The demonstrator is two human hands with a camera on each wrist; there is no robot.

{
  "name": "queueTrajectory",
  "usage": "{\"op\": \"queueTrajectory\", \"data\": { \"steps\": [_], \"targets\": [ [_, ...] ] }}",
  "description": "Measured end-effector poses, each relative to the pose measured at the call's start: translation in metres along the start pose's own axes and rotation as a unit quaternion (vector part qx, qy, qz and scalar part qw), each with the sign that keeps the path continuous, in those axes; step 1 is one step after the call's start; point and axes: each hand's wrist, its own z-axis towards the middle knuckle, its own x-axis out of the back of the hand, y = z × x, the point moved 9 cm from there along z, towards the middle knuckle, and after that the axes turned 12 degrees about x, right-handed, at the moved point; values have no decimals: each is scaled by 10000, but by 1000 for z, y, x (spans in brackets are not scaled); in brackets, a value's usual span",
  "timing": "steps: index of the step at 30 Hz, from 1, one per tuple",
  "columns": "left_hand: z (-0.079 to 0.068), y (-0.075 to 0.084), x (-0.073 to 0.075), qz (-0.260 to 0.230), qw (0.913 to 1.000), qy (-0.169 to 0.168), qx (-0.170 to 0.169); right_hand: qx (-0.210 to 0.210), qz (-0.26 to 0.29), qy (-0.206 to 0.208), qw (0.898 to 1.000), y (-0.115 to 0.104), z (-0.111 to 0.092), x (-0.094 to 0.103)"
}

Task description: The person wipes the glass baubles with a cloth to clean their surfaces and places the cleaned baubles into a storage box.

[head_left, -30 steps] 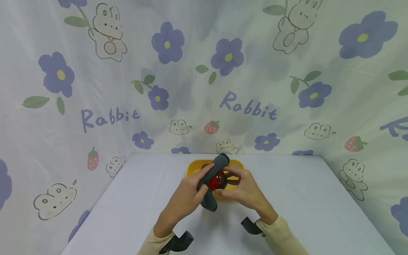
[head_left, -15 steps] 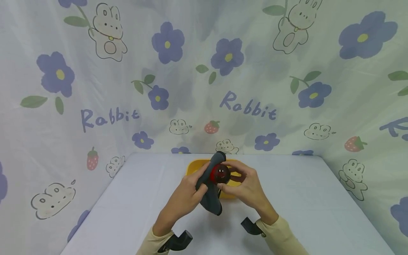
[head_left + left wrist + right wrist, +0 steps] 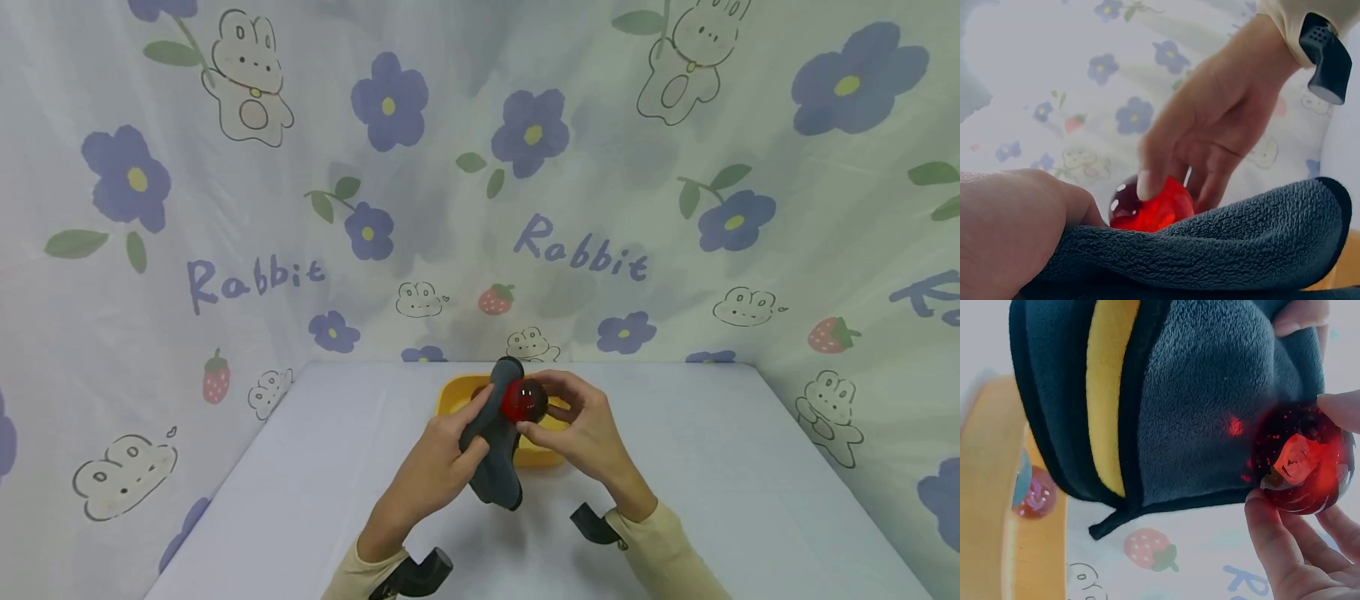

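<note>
A dark grey-blue cleaning cloth (image 3: 493, 467) with black edging hangs folded from my left hand (image 3: 435, 462), gripped between thumb and fingers. My right hand (image 3: 588, 429) holds a glossy, see-through red ball (image 3: 527, 402) by its thumb and fingertips. The ball sits right against the cloth's fleecy face, as the right wrist view shows with the ball (image 3: 1304, 459) low on the cloth (image 3: 1204, 419). In the left wrist view, the cloth's upper fold (image 3: 1241, 244) covers the ball's underside. Part of the cloth shows a yellow strip (image 3: 1109, 400) between dark borders.
Behind the hands a yellow bin (image 3: 543, 457) stands on the white table (image 3: 360, 417). Inside it a reddish ball (image 3: 1040, 495) and a teal rounded thing (image 3: 1023, 479) show. A patterned curtain (image 3: 442, 183) rises behind the table.
The right hand has brought the ball a little up and to the right, showing more of it beside the cloth. The cloth's lower flap has swung right and spread wider.
</note>
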Motion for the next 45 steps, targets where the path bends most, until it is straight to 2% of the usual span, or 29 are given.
{"op": "queueTrajectory", "data": {
  "steps": [6, 12, 19, 29, 37, 45],
  "targets": [
    [-4, 5, 0, -47, 10000, 72, -31, -66, -341, 33, 9994, 6, 0, 4],
    [-8, 10, 2, -10, 9996, 228, -178, -128, -542, -166, 9983, 9, 1, 2],
    [-11, 18, 6, 342, 9967, 481, -557, -91, -474, -546, 9973, 9, 1, -6],
    [-13, 24, 8, 509, 9913, 795, -914, 10, -308, -756, 9967, 4, -1, -14],
    [-7, 16, 8, 639, 9929, 662, -759, 57, -161, -1002, 9948, -2, -4, -22],
    [0, 6, 5, 438, 9976, 321, -434, 151, -32, -854, 9962, -6, -5, -20]
  ]
}}
